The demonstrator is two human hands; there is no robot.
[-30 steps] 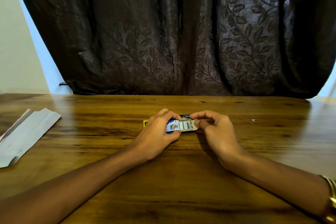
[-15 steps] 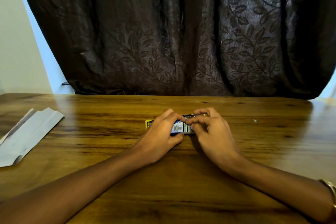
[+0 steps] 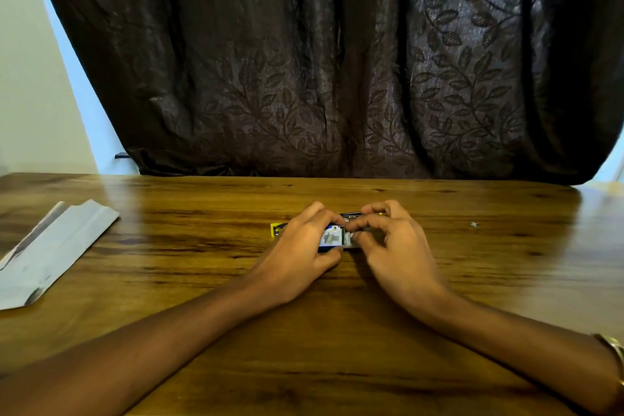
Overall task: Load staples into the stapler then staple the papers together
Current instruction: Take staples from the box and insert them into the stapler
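- While both hands meet at the middle of the wooden bench (image 3: 337, 331), the small blue staple box (image 3: 332, 240) sits between them, just off the bench surface or resting on it; which of the two cannot be told.
- Its visible face is blue with a pale grey-white panel, and silvery metal shows at its right end, where the fingers crowd over it.
- The left hand (image 3: 300, 248) has its grip clamped on the box: the thumb lies under the near edge and the curled fingers close over the far edge.
- The right hand (image 3: 395, 243) has its fingers curled in tightly, with the fingertips (image 3: 358, 224) pinched together at the box's right end; what exactly lies between them is too small to tell.
- A yellow and black stapler (image 3: 277, 229) lies on the bench just beyond and to the left of the left hand, mostly hidden by it; a dark metal part shows above the fingers of both hands.
- The papers (image 3: 50, 253), pale grey and folded lengthwise, lie flat near the bench's left edge, well apart from the hands.
- A tiny pale scrap (image 3: 474, 223) rests on the bench to the right of the hands.
- A gold bangle (image 3: 613, 353) circles the right wrist at the frame's edge.
- A dark curtain (image 3: 320, 61) with a leaf pattern hangs behind the bench.
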